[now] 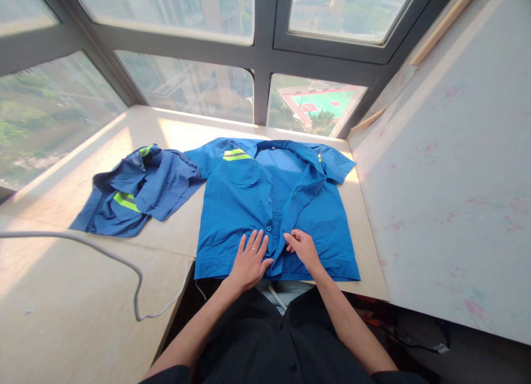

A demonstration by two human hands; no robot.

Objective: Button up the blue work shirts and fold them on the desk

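A bright blue short-sleeved shirt [244,207] with yellow-green reflective stripes lies spread flat on the pale table [83,295], collar toward the window. My left hand [250,258] lies flat on its lower front with fingers stretched out, beside the button placket. My right hand [302,247] pinches the edge of the right front panel near the lower buttons. The upper part of the shirt front lies open.
A second, darker blue shirt [136,193] with reflective stripes lies crumpled to the left. A white cable [136,284] runs across the table's near left part. Large windows [191,91] stand behind, and a pale stained wall [448,179] closes the right side.
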